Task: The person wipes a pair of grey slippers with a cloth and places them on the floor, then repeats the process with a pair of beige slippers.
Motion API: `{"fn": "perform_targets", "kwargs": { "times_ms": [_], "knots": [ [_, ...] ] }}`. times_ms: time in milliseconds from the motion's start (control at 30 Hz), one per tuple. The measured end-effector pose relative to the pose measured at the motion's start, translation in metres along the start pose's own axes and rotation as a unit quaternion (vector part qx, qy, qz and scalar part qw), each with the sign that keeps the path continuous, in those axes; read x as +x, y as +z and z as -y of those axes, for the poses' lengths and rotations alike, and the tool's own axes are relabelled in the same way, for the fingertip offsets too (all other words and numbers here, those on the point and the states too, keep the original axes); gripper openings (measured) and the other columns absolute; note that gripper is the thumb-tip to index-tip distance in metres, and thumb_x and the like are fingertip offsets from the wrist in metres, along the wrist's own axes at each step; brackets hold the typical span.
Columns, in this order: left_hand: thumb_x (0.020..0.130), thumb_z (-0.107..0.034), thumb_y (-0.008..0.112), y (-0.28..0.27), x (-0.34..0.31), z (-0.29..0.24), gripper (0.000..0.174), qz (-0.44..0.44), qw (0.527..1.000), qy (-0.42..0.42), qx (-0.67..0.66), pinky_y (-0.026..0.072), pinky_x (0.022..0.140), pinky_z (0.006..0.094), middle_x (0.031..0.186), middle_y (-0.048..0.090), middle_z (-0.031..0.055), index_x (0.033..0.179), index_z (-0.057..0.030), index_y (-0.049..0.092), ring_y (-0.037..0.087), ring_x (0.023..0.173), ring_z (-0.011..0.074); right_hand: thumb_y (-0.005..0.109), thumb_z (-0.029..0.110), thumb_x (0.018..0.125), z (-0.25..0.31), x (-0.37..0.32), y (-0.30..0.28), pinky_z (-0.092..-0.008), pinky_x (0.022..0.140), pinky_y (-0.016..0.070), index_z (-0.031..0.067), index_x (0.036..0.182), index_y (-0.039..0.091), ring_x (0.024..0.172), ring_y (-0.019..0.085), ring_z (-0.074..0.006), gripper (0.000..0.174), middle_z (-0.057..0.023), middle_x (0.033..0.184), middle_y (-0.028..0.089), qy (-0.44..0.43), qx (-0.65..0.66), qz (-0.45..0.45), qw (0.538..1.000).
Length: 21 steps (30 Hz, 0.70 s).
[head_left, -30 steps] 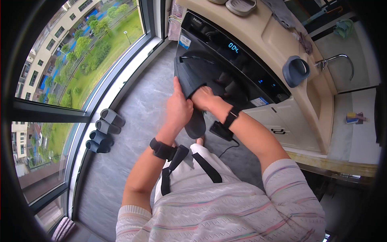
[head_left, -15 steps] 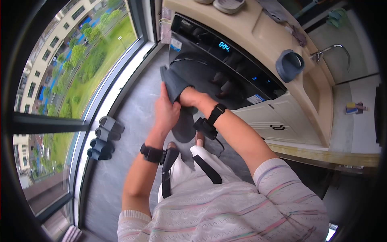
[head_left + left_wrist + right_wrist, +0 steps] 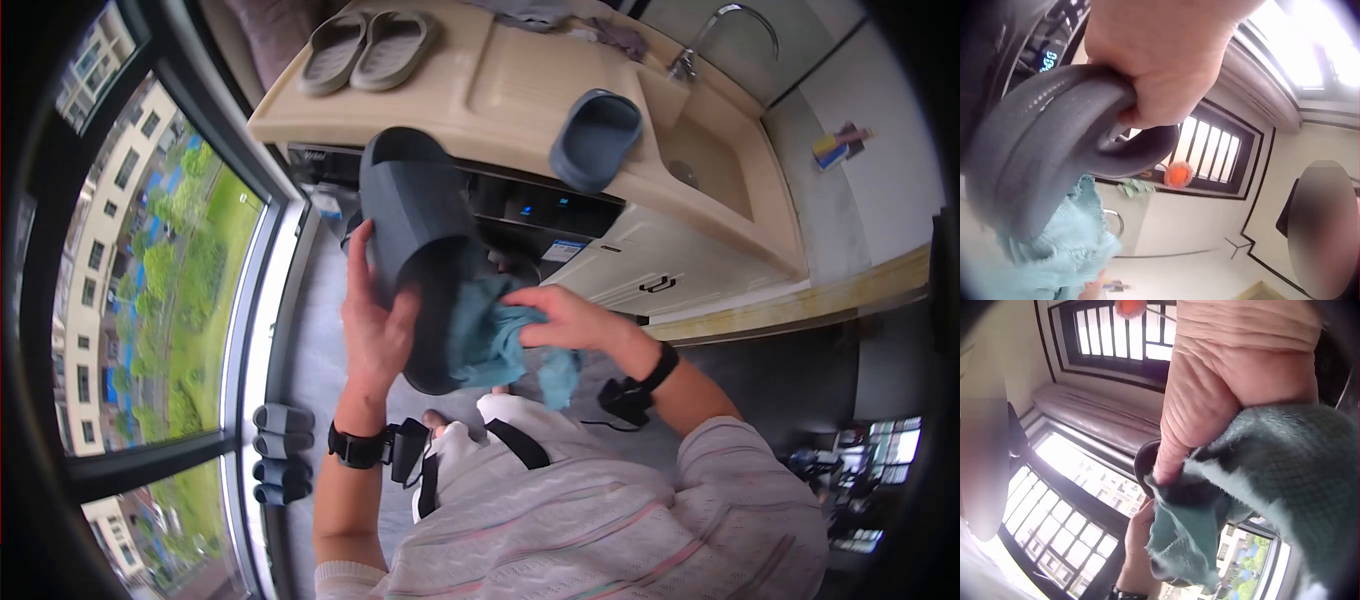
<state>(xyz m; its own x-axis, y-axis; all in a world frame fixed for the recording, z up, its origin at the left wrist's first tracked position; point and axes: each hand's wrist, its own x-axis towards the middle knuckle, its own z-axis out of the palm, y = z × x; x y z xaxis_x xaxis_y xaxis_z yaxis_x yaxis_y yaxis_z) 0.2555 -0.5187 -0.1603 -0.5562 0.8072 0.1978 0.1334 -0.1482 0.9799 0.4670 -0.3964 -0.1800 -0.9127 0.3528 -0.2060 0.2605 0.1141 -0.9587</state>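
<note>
My left hand (image 3: pixel 378 325) grips a dark grey slipper (image 3: pixel 415 215) by its side, thumb over the footbed, in front of the washing machine. The left wrist view shows that slipper (image 3: pixel 1066 131) close up under the left hand (image 3: pixel 1154 56). A teal cloth (image 3: pixel 490 335) lies against the heel part of the slipper, held by my right hand (image 3: pixel 570 322). In the right wrist view the cloth (image 3: pixel 1285 469) hangs around the fingers of the right hand (image 3: pixel 1222 381) and partly hides them.
A blue-grey slipper (image 3: pixel 597 138) rests on the beige counter (image 3: pixel 510 75) beside the sink (image 3: pixel 705 160). A pair of beige slippers (image 3: pixel 392 48) stands at the counter's left. More slippers (image 3: pixel 283 445) line the floor by the window. A faucet (image 3: pixel 683 65) rises behind the sink.
The view has shifted toward the counter. The slipper has come up closer to the head camera. My right hand has come out of its opening, and the teal cloth now shows at the heel.
</note>
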Motion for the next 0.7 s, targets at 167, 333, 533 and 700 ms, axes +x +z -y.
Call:
{"fn": "perform_targets", "kwargs": {
  "times_ms": [167, 333, 533, 700],
  "knots": [
    [0.08, 0.005, 0.054, 0.129, 0.045, -0.042, 0.069, 0.208, 0.963, 0.005, -0.171, 0.0437, 0.077, 0.0229, 0.099, 0.057, 0.0079, 0.14, -0.0101, 0.023, 0.054, 0.088, 0.0114, 0.063, 0.017, 0.082, 0.026, -0.082, -0.058, -0.0248, 0.076, 0.0462, -0.0024, 0.11, 0.056, 0.086, 0.055, -0.0101, 0.034, -0.0022, 0.097, 0.06, -0.028, 0.135, -0.173, 0.975],
    [0.079, -0.014, 0.069, 0.224, 0.089, -0.039, 0.067, 0.328, 0.935, 0.007, -0.137, 0.046, 0.07, 0.027, 0.089, 0.058, 0.0082, 0.135, -0.007, 0.034, 0.055, 0.078, 0.0137, 0.058, 0.014, 0.084, 0.009, -0.125, -0.102, -0.022, 0.07, 0.0462, -0.0037, 0.099, 0.058, 0.076, 0.055, -0.0079, 0.023, -0.0021, 0.086, 0.06, -0.001, 0.283, -0.381, 0.88],
    [0.061, -0.05, 0.076, 0.281, 0.148, -0.019, 0.079, 0.187, 0.902, 0.179, 0.346, 0.0454, 0.083, 0.0395, 0.101, 0.056, 0.0193, 0.117, 0.0003, 0.052, 0.054, 0.097, 0.0325, 0.058, 0.013, 0.083, -0.031, -0.118, -0.159, -0.022, 0.062, 0.0441, -0.0039, 0.092, 0.06, 0.069, 0.055, -0.0074, 0.019, -0.0021, 0.08, 0.06, 0.021, 0.286, -0.441, 0.85],
    [0.059, -0.045, 0.076, 0.313, 0.162, -0.019, 0.068, 0.195, 0.866, 0.09, 0.451, 0.0451, 0.086, 0.0393, 0.103, 0.057, 0.0191, 0.107, 0.001, 0.058, 0.052, 0.102, 0.0335, 0.059, 0.015, 0.085, -0.043, -0.098, -0.177, -0.0228, 0.062, 0.0447, -0.0041, 0.091, 0.061, 0.068, 0.055, -0.0078, 0.021, -0.0019, 0.079, 0.061, 0.034, 0.318, -0.45, 0.834]
  ]
}}
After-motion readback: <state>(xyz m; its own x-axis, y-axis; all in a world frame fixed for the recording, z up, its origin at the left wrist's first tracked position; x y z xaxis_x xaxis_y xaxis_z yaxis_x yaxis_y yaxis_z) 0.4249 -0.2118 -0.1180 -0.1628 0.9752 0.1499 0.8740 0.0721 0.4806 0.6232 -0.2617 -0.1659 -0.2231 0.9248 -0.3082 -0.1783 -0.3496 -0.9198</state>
